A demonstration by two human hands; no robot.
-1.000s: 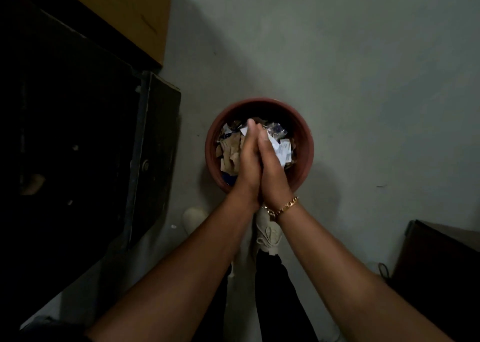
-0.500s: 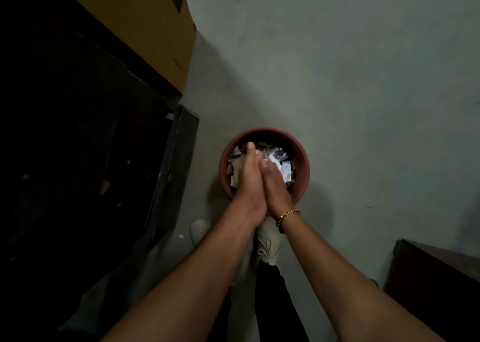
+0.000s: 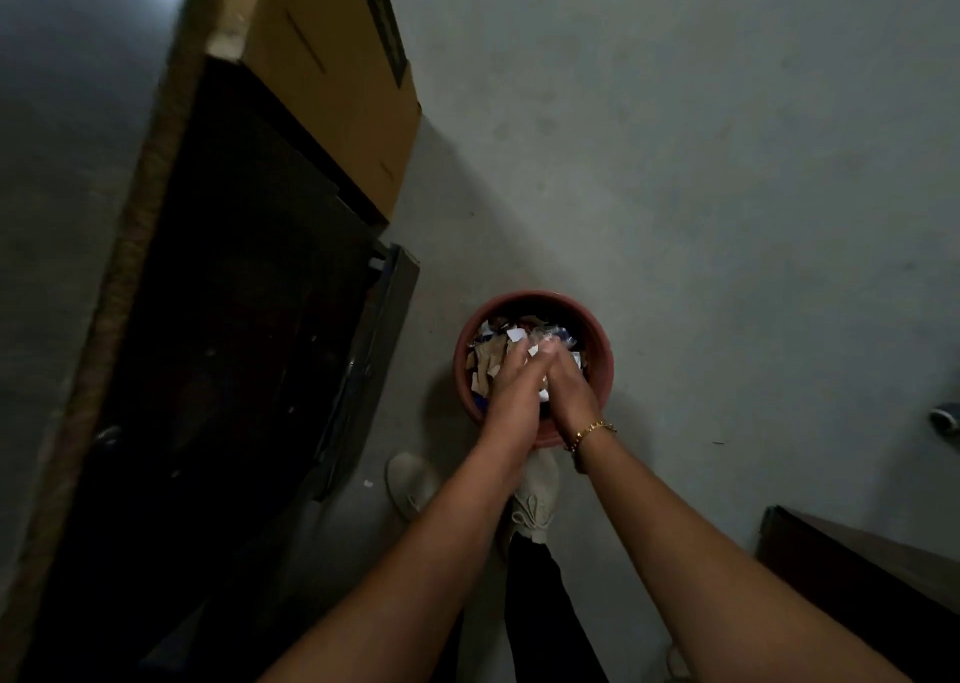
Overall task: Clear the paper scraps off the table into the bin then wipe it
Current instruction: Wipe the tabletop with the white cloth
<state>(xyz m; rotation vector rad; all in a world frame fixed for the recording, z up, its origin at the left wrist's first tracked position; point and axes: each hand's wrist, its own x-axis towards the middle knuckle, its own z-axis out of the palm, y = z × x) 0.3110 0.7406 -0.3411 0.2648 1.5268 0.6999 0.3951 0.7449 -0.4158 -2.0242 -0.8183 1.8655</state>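
Note:
A round reddish-brown bin [image 3: 601,350] stands on the grey floor, filled with white, tan and blue paper scraps [image 3: 485,357]. Both hands hover over its mouth. My left hand [image 3: 511,386] and my right hand [image 3: 569,386] meet at the fingertips with the fingers fairly straight, and the palms have a small gap between them. A white scrap [image 3: 543,394] shows in that gap; whether it is held or lies in the bin I cannot tell. A gold bracelet circles my right wrist.
A dark cabinet [image 3: 234,319] with an open door [image 3: 374,360] fills the left side. A cardboard box [image 3: 337,74] rests above it. Dark furniture [image 3: 857,578] stands at the lower right. My light shoes [image 3: 535,506] are just below the bin.
The palms, pressed flat together before, have spread slightly apart at the heels. The camera has tilted up and back, so the bin looks smaller and more of the box shows.

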